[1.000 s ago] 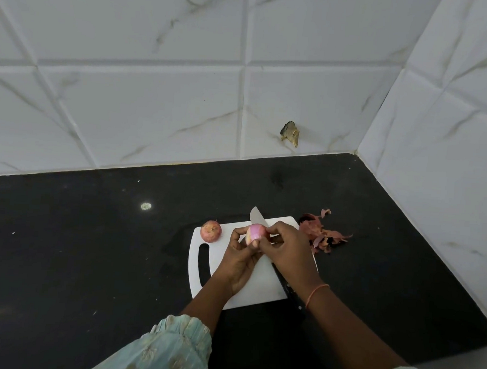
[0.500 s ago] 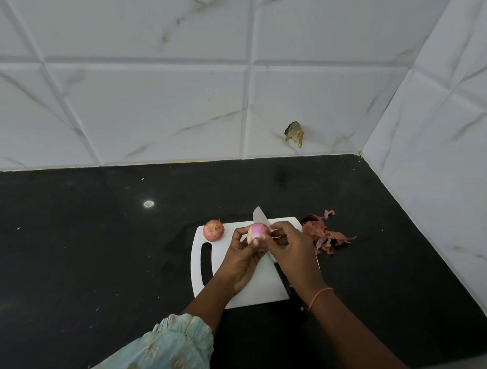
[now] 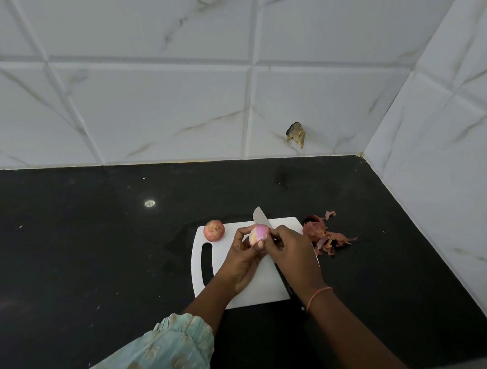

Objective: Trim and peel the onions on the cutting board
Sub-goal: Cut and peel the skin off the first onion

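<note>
A small onion (image 3: 259,234), partly peeled with pale pink flesh showing, is held above the white cutting board (image 3: 258,288). My left hand (image 3: 242,261) grips it from the left and below. My right hand (image 3: 292,250) has its fingertips pinched at the onion's right side, on the skin. A second onion (image 3: 214,230), still in its reddish skin, rests on the board's far left corner. A knife (image 3: 259,217) lies on the board under my right hand; its blade tip pokes out past the far edge and its dark handle runs beneath my wrist.
A pile of reddish onion peels (image 3: 324,236) lies on the black counter (image 3: 89,260) just right of the board. White tiled walls (image 3: 155,107) close the back and right side. A brown scrap (image 3: 296,134) sticks to the back wall.
My hands stay in the same place over the board. The fingers have shifted slightly on the onion, and a bit more pink flesh faces up. The knife and other onion have not moved.
</note>
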{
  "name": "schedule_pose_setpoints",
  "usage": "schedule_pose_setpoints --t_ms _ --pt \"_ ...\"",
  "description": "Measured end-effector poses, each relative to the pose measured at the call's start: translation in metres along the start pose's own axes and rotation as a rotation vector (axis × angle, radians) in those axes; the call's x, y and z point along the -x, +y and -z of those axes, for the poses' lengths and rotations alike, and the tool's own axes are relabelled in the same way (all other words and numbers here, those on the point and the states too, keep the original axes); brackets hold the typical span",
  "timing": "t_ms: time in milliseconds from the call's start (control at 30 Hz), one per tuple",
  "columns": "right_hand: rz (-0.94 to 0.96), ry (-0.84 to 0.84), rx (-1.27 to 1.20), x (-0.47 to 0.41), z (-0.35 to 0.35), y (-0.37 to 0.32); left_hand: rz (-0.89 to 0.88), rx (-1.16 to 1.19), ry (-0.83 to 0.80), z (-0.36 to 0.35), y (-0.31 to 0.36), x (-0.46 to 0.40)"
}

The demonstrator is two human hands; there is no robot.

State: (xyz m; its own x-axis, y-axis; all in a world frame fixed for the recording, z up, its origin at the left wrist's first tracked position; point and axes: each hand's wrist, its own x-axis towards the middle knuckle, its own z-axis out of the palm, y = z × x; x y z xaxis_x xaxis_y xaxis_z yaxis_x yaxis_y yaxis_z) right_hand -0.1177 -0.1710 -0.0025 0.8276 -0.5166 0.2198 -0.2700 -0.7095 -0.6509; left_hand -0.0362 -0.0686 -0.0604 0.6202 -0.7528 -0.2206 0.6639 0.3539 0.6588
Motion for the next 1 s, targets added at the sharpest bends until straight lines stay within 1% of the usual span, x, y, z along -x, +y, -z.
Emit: schedule_pose_setpoints --t_ms 100,167,267,333,467,533,667,900,1000 --pt "0.019 0.015 0.014 0.0019 -0.0001 0.0 0.005 -0.007 0.015 -0.0003 0.0008 0.0007" --pt "0.027 0.028 -0.054 0.0044 0.0 0.0018 0.009 -0.003 0.029 0.0003 0.0004 0.001" --pt "0.052 -0.014 -0.121 0.0078 0.0001 0.0058 -0.009 -0.001 0.024 0.0009 0.0012 0.0002" --pt "0.069 -0.006 -0.091 0.0088 -0.0001 0.0079 -0.006 -0.018 0.032 -0.0005 0.0023 0.0006" --pt "0.1 0.061 0.009 0.0099 -0.0018 0.0053 0.012 -0.028 0.069 -0.0034 0.0031 0.0028" --pt "0.086 0.078 -0.014 0.0093 -0.0014 0.0033 0.012 -0.019 0.057 -0.0031 0.0027 0.0027" --pt "0.045 0.049 -0.09 0.0049 0.0001 0.0019 -0.01 0.003 0.013 -0.0003 0.0004 0.0005" --pt "0.077 0.067 0.051 0.0043 -0.0028 0.0017 -0.009 -0.013 0.051 -0.0027 0.0024 0.0017" --pt "0.058 0.043 -0.062 0.0056 -0.0006 0.0 -0.018 0.025 0.026 -0.0033 0.0015 0.0029"
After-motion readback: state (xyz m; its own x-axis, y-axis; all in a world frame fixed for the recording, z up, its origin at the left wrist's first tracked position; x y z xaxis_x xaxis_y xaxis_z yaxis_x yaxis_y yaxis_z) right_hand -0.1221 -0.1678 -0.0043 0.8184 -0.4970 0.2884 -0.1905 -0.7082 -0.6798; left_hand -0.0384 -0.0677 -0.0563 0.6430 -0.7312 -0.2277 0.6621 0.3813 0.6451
